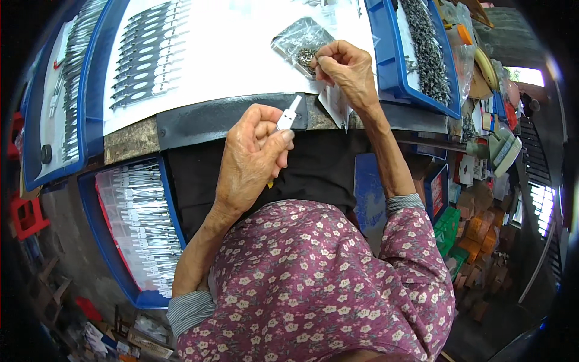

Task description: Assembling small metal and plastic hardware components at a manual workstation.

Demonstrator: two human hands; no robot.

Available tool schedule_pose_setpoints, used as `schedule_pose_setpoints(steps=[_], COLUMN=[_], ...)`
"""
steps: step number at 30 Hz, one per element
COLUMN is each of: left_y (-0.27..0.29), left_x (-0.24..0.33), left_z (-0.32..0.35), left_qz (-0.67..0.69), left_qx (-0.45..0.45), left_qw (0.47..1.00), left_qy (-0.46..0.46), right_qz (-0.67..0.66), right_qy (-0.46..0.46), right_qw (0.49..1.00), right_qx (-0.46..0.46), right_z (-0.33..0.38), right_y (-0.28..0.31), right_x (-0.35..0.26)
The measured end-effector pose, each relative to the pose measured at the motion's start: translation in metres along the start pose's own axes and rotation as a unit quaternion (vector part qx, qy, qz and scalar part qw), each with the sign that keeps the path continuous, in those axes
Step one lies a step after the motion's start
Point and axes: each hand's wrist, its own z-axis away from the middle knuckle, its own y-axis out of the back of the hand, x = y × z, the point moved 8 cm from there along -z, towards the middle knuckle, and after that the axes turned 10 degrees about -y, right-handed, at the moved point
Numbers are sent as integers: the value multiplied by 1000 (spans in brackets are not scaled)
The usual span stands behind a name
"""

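My left hand (253, 151) is closed on a small silvery metal part (288, 114). Its narrow tip points up and away from me, and small dark holes mark its wider body. Farther right, my right hand (344, 69) has thumb and forefinger pinched together; whatever they hold is too small to make out. Right beside those fingertips is a heap of tiny brassy metal pieces (306, 57), lying on the near part of a dark, shiny flat tray (295, 36). On the white table sheet (229, 54), dark slotted metal pieces (145, 54) lie in a neat row at the left.
Blue trays hold metal parts at the far left (90, 120), below the table's left edge (126, 283), and at the right (395, 90). A dark strip (229, 117) covers the table's near edge. Boxes and a green crate (446, 232) stand lower right.
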Motion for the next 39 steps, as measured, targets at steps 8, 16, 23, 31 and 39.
schedule_pose_setpoints(steps=[8,16,23,31,39], left_y=[11,16,16,17,17], left_x=[-7,-10,-4,-1,-3], left_z=[3,1,-2,-1,-4], left_qz=[37,56,-22,-95,-159], left_qx=[33,62,79,86,108], left_qw=[999,996,996,990,974], left_qy=[-17,-19,-24,-65,-123], right_qz=[-21,-129,-74,26,8], right_qy=[-29,-70,-31,61,65], right_qw=[999,989,997,997,997], right_qx=[-37,-34,19,37,45], right_z=[52,71,75,78,76], right_y=[-46,-54,-54,-57,-55], right_x=[-31,-17,-26,-37,-35])
